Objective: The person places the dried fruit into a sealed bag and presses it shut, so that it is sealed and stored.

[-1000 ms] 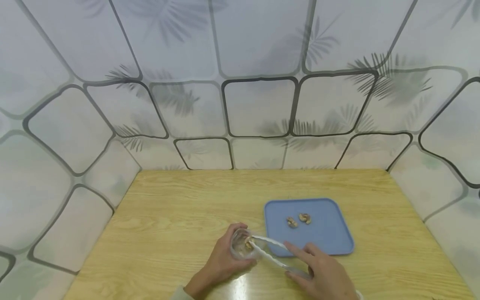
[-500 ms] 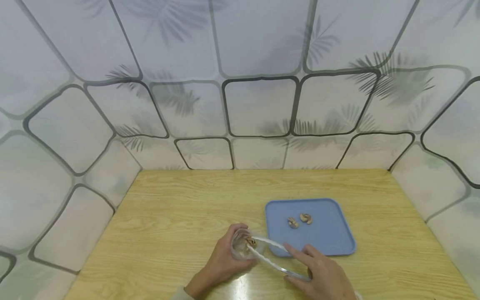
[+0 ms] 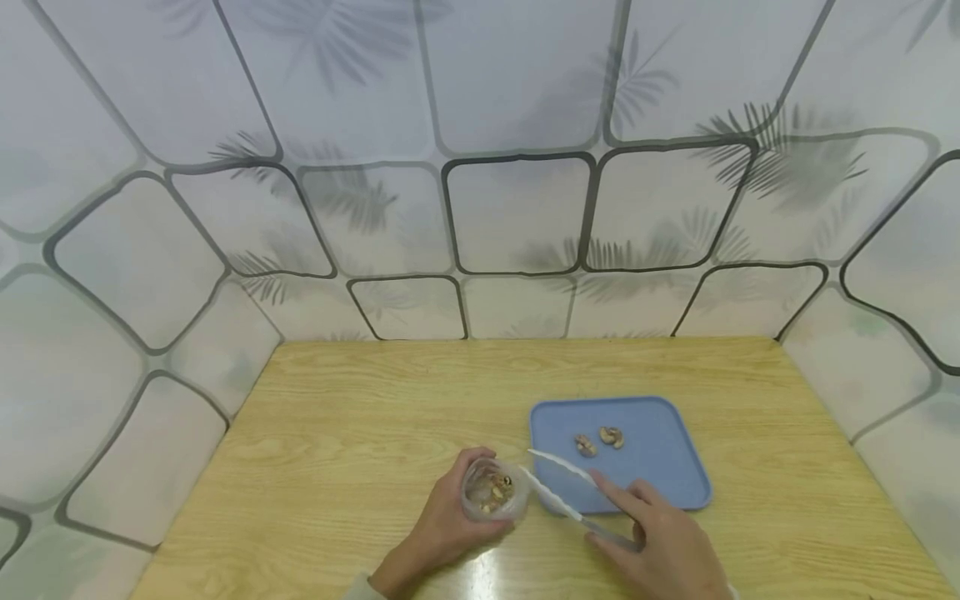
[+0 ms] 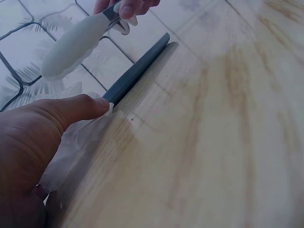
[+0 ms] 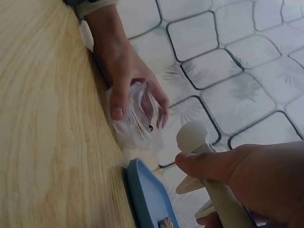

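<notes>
My left hand (image 3: 444,518) grips a clear, crinkled plastic bag (image 5: 135,135) whose round mouth faces up. Several brown nut pieces (image 3: 497,493) lie inside it. In my right hand (image 3: 666,542) are tongs (image 3: 557,503) with white scalloped tips and grey arms; the thumb and index finger hold the two arms. The tips stand apart with nothing between them, just right of the bag's mouth and over the left edge of the blue tray (image 3: 663,475). Two walnut pieces, a left one (image 3: 586,446) and a right one (image 3: 611,437), lie on this tray.
A light wood-grain table (image 3: 337,425) carries the tray on its right half. Patterned fabric walls (image 3: 517,217) rise at the back and on both sides.
The tongs have drawn out of the bag and moved right, their tips spreading wider. The nut piece between them now lies in the bag. My left hand has stayed in place.
</notes>
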Tool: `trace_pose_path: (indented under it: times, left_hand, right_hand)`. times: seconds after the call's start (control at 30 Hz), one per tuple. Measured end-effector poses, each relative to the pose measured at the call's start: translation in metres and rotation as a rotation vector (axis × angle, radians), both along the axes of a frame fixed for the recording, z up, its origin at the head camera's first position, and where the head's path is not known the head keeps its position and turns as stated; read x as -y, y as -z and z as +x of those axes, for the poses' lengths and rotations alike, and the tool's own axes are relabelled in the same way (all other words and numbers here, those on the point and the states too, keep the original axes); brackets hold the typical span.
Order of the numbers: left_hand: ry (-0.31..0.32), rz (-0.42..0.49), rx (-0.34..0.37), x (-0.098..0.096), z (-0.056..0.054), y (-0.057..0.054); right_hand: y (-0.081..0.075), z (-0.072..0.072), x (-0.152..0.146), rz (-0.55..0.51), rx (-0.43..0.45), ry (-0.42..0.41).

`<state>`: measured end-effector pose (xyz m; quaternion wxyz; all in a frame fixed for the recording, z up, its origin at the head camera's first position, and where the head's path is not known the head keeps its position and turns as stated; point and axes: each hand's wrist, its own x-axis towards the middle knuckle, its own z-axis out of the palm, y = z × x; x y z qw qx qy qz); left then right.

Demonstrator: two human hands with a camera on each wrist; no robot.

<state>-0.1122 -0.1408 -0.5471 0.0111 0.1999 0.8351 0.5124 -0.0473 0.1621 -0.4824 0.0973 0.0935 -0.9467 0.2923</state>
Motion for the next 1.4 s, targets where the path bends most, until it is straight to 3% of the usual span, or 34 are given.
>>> trace_pose_path:
  times: [0.07, 0.27, 0.67, 1.03, 1.4]
  left_hand:
    - [0.001, -0.001, -0.003, 0.0, 0.0, 0.0]
    - [0.007, -0.002, 0.008, 0.0, -0.001, 0.0]
    - [0.01, 0.0, -0.002, 0.001, 0.0, -0.001]
    - [0.016, 0.002, 0.011, 0.0, -0.001, -0.003]
    - [0.0, 0.003, 0.041, -0.001, 0.0, -0.003]
  right_hand:
    - [0.0, -0.001, -0.003, -0.007, -0.008, 0.033]
    - [0.001, -0.002, -0.016, -0.01, 0.086, 0.117]
    - [0.003, -0.01, -0.042, -0.002, 0.222, 0.21]
    - [0.01, -0.017, -0.054, 0.037, 0.184, 0.235]
    - [0.014, -0.022, -0.065, 0.108, 0.213, 0.255]
